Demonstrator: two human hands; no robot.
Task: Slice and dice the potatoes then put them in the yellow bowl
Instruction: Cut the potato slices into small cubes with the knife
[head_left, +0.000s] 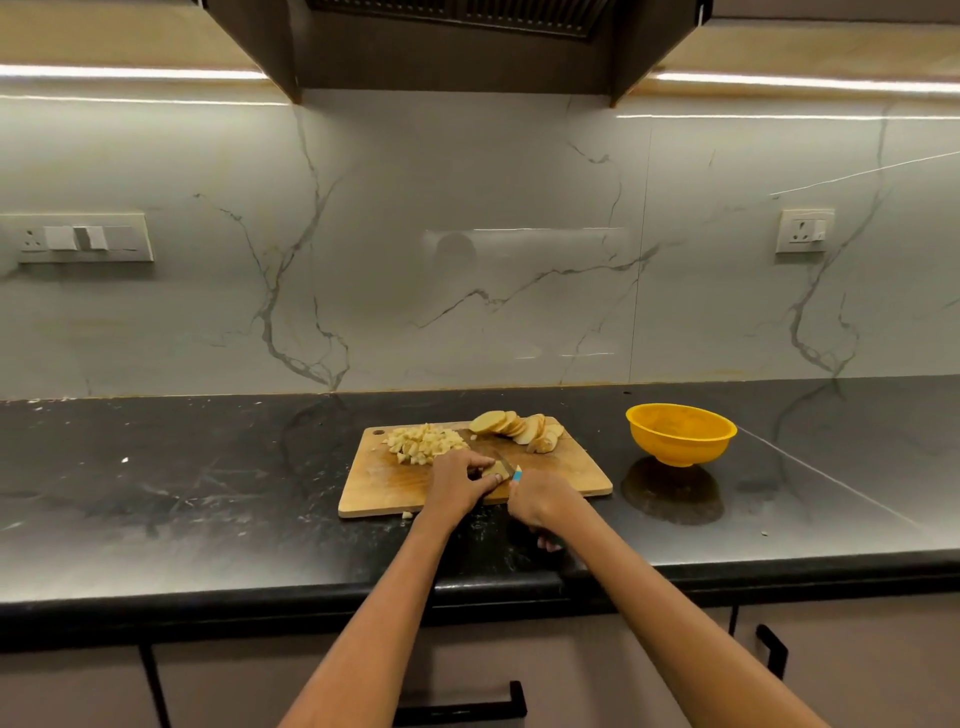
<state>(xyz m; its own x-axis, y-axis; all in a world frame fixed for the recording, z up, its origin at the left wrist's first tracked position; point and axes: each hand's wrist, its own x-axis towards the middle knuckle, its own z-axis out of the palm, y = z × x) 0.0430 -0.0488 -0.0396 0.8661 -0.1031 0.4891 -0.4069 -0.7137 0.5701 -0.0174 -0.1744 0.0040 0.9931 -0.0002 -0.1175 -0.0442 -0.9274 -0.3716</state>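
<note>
Left hand (460, 475) pins a small stack of potato slices (494, 470) near the middle of the wooden cutting board (384, 488), fingers curled over and around the stack. Right hand (537, 501) grips the knife (508, 467), fingers wrapped on the handle, which shows a blue bit just above the fist; blade mostly hidden between the hands, looks set across the stack. Diced potato pile (426, 442) sits far left on the board, fanned potato rounds (517, 428) far right, not yet diced. Yellow bowl (681, 434) stands on the black counter (208, 478) right of the board, well apart, looks empty. One stray cube (407, 515) lies on the counter off the board's near edge

Handling guess: slices are firm but wet and starchy, so likely slippery and prone to sliding apart in a stack; hold from the top and sides with fingertips tucked back from the blade. Dice are light and loose, better scooped or scraped in than pinched. Bowl looks like light plastic and may skid if bumped
</note>
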